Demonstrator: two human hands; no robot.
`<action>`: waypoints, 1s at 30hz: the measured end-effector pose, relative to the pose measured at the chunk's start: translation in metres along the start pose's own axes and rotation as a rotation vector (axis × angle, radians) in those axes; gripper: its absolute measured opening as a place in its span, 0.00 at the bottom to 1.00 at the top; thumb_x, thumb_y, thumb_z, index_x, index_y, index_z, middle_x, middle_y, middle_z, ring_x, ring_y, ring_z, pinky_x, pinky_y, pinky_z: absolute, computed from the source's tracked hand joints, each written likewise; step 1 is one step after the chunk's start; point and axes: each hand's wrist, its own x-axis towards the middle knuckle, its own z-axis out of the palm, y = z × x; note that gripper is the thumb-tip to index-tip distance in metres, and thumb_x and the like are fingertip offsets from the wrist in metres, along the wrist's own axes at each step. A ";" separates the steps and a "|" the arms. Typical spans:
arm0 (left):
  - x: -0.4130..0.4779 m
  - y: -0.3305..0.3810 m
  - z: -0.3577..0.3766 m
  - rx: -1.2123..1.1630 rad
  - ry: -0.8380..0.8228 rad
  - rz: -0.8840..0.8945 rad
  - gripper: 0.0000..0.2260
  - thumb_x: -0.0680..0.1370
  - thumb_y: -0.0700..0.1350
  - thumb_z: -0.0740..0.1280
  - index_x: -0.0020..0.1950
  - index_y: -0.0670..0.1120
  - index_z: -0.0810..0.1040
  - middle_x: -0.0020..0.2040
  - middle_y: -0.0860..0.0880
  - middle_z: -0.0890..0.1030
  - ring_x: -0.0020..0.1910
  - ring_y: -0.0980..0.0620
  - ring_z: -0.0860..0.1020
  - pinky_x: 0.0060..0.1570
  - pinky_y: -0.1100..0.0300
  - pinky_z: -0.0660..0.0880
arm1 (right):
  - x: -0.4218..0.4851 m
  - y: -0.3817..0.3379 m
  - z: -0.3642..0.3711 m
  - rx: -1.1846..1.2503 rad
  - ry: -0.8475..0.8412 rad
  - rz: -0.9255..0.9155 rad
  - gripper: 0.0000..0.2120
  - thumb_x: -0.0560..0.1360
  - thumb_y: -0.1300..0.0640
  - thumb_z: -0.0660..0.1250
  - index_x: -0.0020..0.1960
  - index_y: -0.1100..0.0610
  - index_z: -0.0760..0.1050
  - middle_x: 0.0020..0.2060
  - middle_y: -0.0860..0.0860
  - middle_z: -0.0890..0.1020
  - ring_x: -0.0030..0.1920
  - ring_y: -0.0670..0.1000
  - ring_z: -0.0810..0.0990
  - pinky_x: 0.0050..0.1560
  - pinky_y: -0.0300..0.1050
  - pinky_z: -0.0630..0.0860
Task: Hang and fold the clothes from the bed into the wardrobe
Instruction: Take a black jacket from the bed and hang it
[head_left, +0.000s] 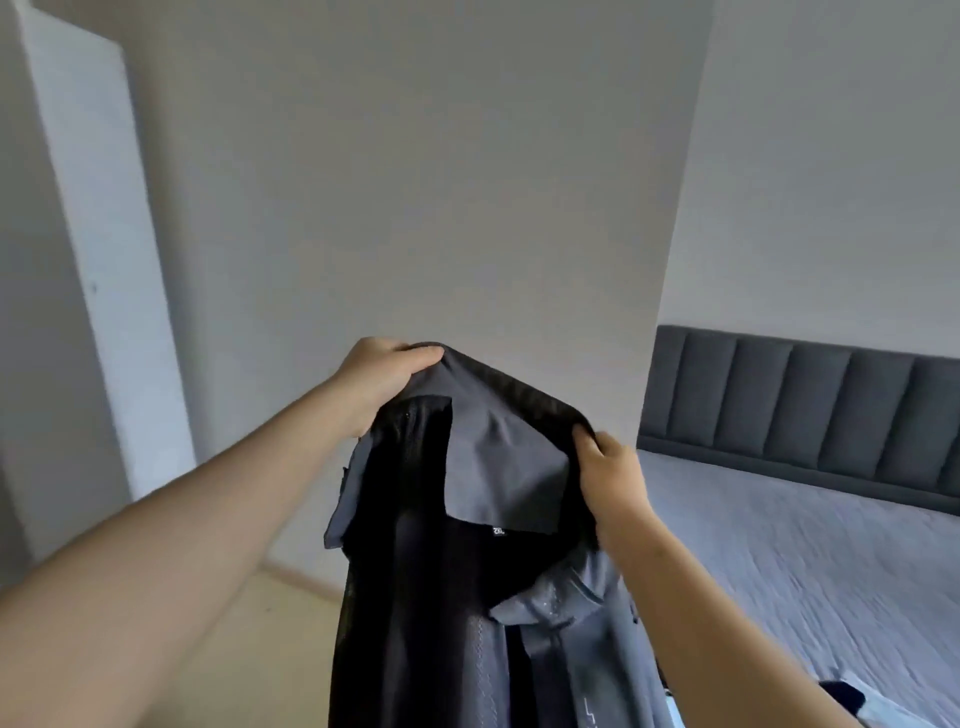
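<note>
the person holds a dark grey jacket (467, 597) up in the air in front of a bare wall (415, 182); it is not on the bed and not in the wardrobe. a tall white panel (104, 260) at the left may belong to the wardrobe, but i cannot tell. the left hand (384, 384) pinches the top edge of the jacket, thumb over the cloth; the right hand (613, 478) grips the other side of the same edge, fingers curled round the fabric; between the hands the collar part is spread, and the rest hangs down freely, past the bottom of the frame. the bed (805, 571) is at the right with a padded headboard (831, 405); near its lower corner lie more clothes (841, 696), dark and light, too cut off to name.

i judge that the step in hand is opening out one garment to prepare it for hanging; no hanger is in view; the next move probably calls for finding the shoulders, keeping the jacket straight and putting a hanger inside the neck; the cloth looks thin and smooth, so a loose pinch may let it slide.
</note>
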 end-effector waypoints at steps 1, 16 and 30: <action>-0.004 -0.005 -0.022 0.098 0.099 0.036 0.15 0.73 0.49 0.70 0.29 0.48 0.71 0.28 0.52 0.73 0.28 0.55 0.71 0.25 0.64 0.66 | -0.005 -0.010 0.018 0.060 -0.075 -0.026 0.14 0.78 0.52 0.61 0.39 0.60 0.71 0.31 0.52 0.70 0.32 0.50 0.67 0.31 0.43 0.62; -0.033 -0.039 -0.226 0.392 0.309 0.231 0.13 0.72 0.52 0.70 0.33 0.46 0.73 0.29 0.54 0.72 0.30 0.57 0.70 0.33 0.63 0.66 | -0.089 -0.100 0.255 0.084 -1.086 -0.120 0.04 0.70 0.55 0.73 0.42 0.54 0.79 0.37 0.48 0.85 0.36 0.44 0.83 0.34 0.32 0.76; 0.004 -0.142 -0.517 0.724 0.286 -0.307 0.18 0.68 0.44 0.72 0.53 0.49 0.70 0.50 0.50 0.77 0.46 0.54 0.76 0.39 0.62 0.71 | -0.125 -0.189 0.518 0.559 -0.766 0.092 0.05 0.72 0.59 0.67 0.45 0.60 0.74 0.39 0.57 0.77 0.40 0.55 0.77 0.42 0.46 0.76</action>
